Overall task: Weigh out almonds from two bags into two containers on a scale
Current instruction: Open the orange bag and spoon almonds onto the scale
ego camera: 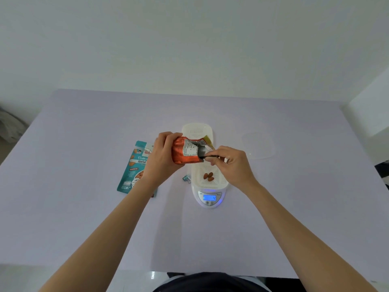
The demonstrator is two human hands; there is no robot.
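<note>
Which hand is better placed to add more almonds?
Likely right: right hand pinches a dark tool at the mouth of the orange bag, over the white container; left hand grips the bag.

One camera sits on the person's head. It looks forward and down, close to the table [294,123], with the scale [209,198] near the middle of the frame.

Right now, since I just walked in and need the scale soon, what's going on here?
A person's left hand grips a tilted orange foil bag, while the right hand pinches a small dark utensil at its mouth. Three brown almonds lie in the white perforated container on the white digital scale, which reads 4. A teal bag lies beside.
</note>
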